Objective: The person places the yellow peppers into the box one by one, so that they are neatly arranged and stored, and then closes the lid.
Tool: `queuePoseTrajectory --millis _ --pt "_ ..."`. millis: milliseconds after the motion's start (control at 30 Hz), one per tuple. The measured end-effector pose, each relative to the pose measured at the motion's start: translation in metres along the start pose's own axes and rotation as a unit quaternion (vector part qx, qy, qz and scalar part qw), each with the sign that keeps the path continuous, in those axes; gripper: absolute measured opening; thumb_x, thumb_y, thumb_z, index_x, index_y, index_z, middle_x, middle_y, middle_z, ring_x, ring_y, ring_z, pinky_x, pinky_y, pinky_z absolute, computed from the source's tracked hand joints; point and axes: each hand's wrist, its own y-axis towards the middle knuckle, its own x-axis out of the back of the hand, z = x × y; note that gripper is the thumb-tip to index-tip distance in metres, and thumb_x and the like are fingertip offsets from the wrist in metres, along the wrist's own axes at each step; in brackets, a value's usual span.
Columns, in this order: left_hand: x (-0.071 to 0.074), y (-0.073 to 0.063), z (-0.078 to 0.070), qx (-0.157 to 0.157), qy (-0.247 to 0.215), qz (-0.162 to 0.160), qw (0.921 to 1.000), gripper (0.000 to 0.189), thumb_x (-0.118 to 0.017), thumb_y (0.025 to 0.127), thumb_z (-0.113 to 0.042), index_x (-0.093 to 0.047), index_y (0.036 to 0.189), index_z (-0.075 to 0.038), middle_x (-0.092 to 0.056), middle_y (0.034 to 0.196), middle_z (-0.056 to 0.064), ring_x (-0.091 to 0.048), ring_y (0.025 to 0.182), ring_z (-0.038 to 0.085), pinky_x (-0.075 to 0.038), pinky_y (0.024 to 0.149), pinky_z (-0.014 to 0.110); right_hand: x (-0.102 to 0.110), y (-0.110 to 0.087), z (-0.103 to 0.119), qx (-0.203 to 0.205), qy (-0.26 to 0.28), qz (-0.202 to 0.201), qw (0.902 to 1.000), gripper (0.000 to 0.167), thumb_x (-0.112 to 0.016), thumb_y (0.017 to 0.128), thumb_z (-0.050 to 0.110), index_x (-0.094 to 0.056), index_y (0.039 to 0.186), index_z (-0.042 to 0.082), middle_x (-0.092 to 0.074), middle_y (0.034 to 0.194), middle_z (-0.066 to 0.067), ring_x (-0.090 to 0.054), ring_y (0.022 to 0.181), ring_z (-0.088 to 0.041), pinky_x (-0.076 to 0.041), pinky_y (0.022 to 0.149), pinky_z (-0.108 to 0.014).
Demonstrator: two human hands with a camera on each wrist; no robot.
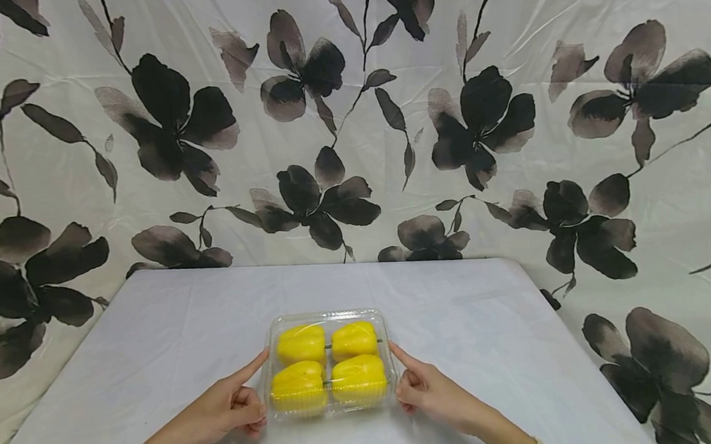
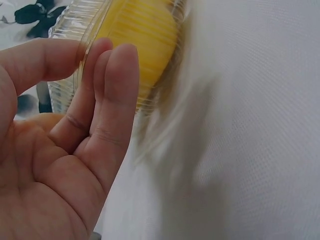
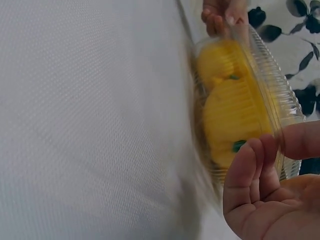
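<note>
A clear, ribbed plastic box (image 1: 332,411) holds several yellow bell peppers (image 1: 301,344) in two rows, near the front of the table. Green stems show through its wall in the right wrist view. At the box's left side, my left hand (image 1: 228,406) pinches the rim (image 2: 85,55) between thumb and fingers. Opposite it, my right hand (image 1: 430,392) pinches the right rim (image 3: 277,150) the same way. Both index fingers stretch forward along the sides. Whether the box's underside touches the table cannot be told.
A white cloth covers the table (image 1: 465,311). Behind it and at both sides hangs a pale curtain (image 1: 401,161) with dark flowers. The table's back edge lies beyond the box.
</note>
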Motion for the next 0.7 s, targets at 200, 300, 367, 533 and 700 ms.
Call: queuePoseTrajectory --millis 200,300,367,533,700 --pt "0.001 0.0 0.0 0.017 0.003 -0.013 0.9998 0.095 -0.069 0.104 -0.013 -0.001 0.171 -0.01 -0.071 0.093 0.013 -0.068 0.085 0.026 -0.064 0.079 0.034 0.003 0.002 0.0 -0.009 -0.032 -0.014 0.9993 0.079 -0.063 0.102 0.012 -0.023 0.17 0.014 -0.064 0.088 -0.004 -0.06 0.078 -0.016 -0.056 0.074 -0.025" --pt "0.001 -0.002 0.0 0.025 0.018 -0.02 0.9993 0.094 -0.069 0.104 -0.014 -0.003 0.171 -0.012 -0.072 0.094 0.013 -0.068 0.087 0.026 -0.064 0.08 0.034 0.005 0.002 0.0 -0.008 -0.053 -0.015 0.9985 0.078 -0.065 0.102 0.013 -0.026 0.169 0.014 -0.065 0.088 -0.003 -0.061 0.077 -0.016 -0.055 0.074 -0.025" --pt "0.002 -0.003 0.0 0.027 0.031 -0.023 0.9989 0.093 -0.069 0.104 -0.015 -0.005 0.172 -0.013 -0.072 0.095 0.013 -0.069 0.088 0.027 -0.064 0.08 0.034 0.006 0.002 0.0 -0.005 -0.061 -0.013 0.998 0.077 -0.066 0.103 0.014 -0.027 0.169 0.014 -0.066 0.088 -0.003 -0.061 0.077 -0.015 -0.054 0.072 -0.024" --pt "0.005 -0.005 -0.001 0.028 0.08 -0.036 0.9957 0.092 -0.071 0.103 -0.021 -0.009 0.172 -0.014 -0.072 0.096 0.011 -0.07 0.087 0.027 -0.061 0.078 0.031 0.011 0.002 0.001 0.003 -0.082 -0.01 0.9966 0.077 -0.07 0.102 0.017 -0.03 0.168 0.014 -0.066 0.09 -0.003 -0.062 0.077 -0.014 -0.052 0.068 -0.023" --pt "0.01 -0.007 -0.002 0.02 0.124 -0.056 0.9905 0.092 -0.072 0.102 -0.023 -0.013 0.172 -0.015 -0.072 0.098 0.01 -0.071 0.086 0.026 -0.06 0.077 0.029 0.015 0.001 0.002 0.003 -0.099 -0.013 0.995 0.077 -0.072 0.102 0.022 -0.032 0.168 0.016 -0.068 0.097 -0.003 -0.066 0.081 -0.017 -0.054 0.07 -0.024"
